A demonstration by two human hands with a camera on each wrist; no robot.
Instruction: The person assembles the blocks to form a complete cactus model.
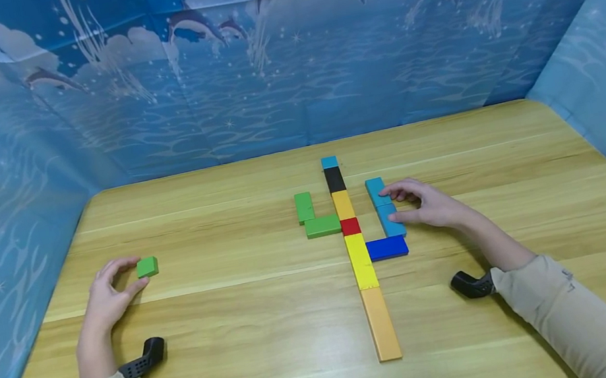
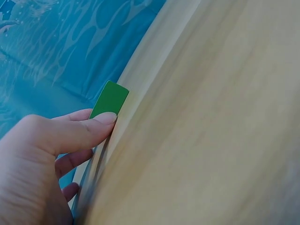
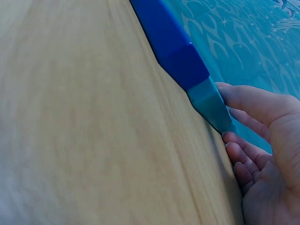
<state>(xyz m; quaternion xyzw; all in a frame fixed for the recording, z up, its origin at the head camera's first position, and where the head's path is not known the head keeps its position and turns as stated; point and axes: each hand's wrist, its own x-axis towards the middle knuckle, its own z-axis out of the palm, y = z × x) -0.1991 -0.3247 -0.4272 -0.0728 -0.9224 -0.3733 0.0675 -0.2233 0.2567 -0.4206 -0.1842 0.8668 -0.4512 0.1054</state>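
Observation:
My left hand [image 1: 107, 300] pinches a small green block [image 1: 147, 266] between thumb and fingers, toward the left side of the table. In the left wrist view the thumb lies over one end of that green block [image 2: 111, 98]. On the other side, my right hand [image 1: 430, 204] touches two light blue blocks set end to end: a finger is at the far block [image 1: 374, 188], the thumb at the near block [image 1: 390, 226]. A dark blue block [image 1: 388, 247] meets their near end, also seen in the right wrist view.
A column of blocks runs down the table [image 1: 258, 350]: light blue [image 1: 329, 162], black [image 1: 334, 180], orange-yellow [image 1: 343, 205], red [image 1: 350, 226], yellow [image 1: 360, 261] and tan [image 1: 382, 324]. Two green blocks [image 1: 322, 226] form an L left of it. Dolphin-printed cloth [image 1: 300, 102] surrounds the table.

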